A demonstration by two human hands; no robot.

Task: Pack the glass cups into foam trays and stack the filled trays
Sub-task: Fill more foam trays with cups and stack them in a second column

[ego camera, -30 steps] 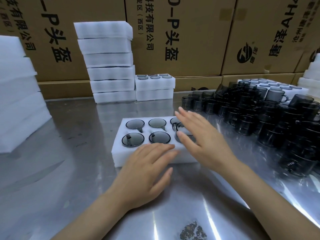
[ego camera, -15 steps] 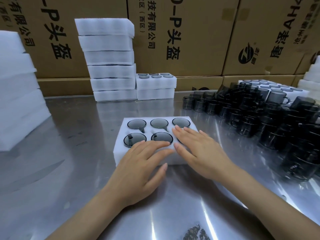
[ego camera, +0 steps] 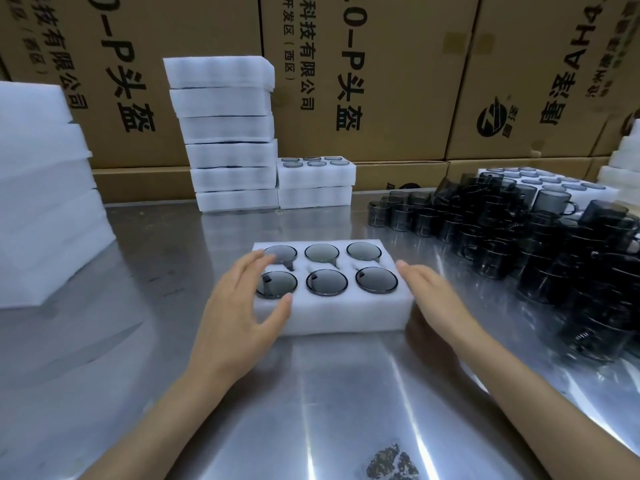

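We see a white foam tray (ego camera: 332, 313) lying flat on a shiny steel table (ego camera: 145, 341), its block soft-edged and slightly fuzzy. All six round wells hold smoky grey glass cups (ego camera: 326, 282), rims level with the foam, and narrow slots beside the wells take the handles. Our left hand (ego camera: 235, 317) sits at the tray's left end, fingers straight and spread along that side over the two left wells, thumb laid on the near top edge. Our right hand (ego camera: 436, 299) lies with straight fingers along the tray's right side; we cannot tell whether it presses the foam. Neither hand curls round anything.

To the right a heap of loose cups (ego camera: 554, 244), dark, cylindrical and glossy, crowds the table. At the back stands a tall foam stack (ego camera: 228, 133), and just beside it a low stack (ego camera: 317, 183) of two trays, cups showing in the top one. More foam blocks (ego camera: 41, 188) rise at far left. Brown cardboard boxes (ego camera: 398, 74) with black print form the wall behind.
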